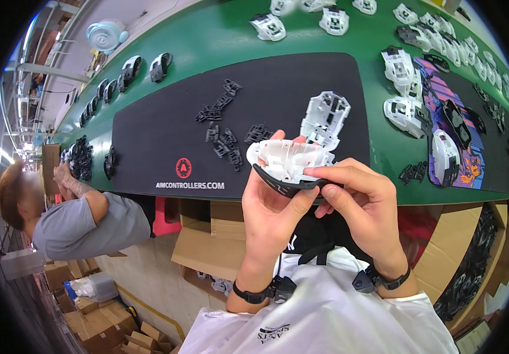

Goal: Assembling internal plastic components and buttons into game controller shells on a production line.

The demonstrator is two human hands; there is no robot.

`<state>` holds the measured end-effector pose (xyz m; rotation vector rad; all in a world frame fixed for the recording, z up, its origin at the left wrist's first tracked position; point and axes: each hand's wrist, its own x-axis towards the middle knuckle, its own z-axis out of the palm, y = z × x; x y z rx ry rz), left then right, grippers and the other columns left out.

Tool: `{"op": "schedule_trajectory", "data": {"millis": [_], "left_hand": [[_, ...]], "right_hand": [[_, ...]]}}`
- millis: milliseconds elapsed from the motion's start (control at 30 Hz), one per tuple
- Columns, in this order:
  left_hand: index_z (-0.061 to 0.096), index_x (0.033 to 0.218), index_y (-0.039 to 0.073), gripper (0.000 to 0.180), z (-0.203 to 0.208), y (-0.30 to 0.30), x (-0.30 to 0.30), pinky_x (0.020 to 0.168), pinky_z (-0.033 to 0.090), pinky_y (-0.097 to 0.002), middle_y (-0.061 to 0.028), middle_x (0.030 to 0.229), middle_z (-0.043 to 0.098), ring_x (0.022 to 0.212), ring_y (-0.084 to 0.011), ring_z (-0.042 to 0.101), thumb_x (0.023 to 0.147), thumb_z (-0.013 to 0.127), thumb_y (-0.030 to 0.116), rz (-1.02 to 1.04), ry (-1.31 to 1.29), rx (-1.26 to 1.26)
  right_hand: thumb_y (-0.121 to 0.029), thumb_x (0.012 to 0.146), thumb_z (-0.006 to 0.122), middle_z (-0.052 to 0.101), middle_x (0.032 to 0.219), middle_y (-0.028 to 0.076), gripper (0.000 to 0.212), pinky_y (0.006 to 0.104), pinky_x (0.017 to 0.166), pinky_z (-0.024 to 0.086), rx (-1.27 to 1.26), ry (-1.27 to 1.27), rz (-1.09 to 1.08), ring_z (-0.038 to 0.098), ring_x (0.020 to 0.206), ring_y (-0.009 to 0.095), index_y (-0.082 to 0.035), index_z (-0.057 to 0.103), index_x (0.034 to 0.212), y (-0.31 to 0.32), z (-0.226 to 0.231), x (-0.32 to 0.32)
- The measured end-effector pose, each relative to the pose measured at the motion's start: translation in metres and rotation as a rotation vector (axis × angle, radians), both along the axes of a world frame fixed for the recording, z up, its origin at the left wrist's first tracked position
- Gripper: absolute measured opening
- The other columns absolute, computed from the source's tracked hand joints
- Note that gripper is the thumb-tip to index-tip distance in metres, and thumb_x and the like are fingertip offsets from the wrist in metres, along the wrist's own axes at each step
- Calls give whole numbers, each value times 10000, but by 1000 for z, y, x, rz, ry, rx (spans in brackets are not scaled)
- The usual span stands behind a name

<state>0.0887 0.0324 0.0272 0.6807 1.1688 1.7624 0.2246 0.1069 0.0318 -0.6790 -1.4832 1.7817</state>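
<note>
1. A ribbed white plastic shell (292,159) is held over the dark mat (160,130) by the fingers of the left hand (269,209); its end is pinched by the right hand (365,192);
2. A curved black piece (279,182) is set along its rim (full seating cannot be told); small black parts (226,141) and another white shell (326,118) are left unjoined.

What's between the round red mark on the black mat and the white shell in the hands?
Small black parts lie on the mat between the red mark and the held white shell, in the head view.
</note>
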Motion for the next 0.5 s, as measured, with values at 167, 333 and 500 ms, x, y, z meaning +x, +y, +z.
{"op": "schedule_trajectory", "data": {"millis": [167, 333, 500], "left_hand": [[312, 1498, -92, 750, -4, -12, -48, 1135, 390, -489, -258, 1444, 494, 1342, -381, 507, 951, 700, 243, -8, 79, 93], [566, 1311, -71, 474, 21, 54, -197, 852, 546, -315, -167, 1107, 709, 1005, -223, 708, 934, 705, 182, 254, 785, -166], [637, 1072, -152, 660, -1, 185, -307, 964, 520, -485, -401, 1087, 631, 1055, -481, 640, 796, 713, 443, 176, 1635, -649]], "right_hand": [[14, 952, 622, 645, 1151, 108, 358, 224, 593, 542, -16, -6, 70, 681, 705, 115, -37, 660, 1304, -11, 7, -33], [-49, 938, 635, 689, 1073, 157, 294, 328, 643, 557, 472, -373, -160, 706, 695, 215, 4, 636, 1227, 43, 18, -78], [-230, 890, 703, 650, 1043, 179, 310, 458, 861, 559, 1045, -822, -123, 630, 1031, 362, -16, 656, 1109, 97, -25, -173]]}}
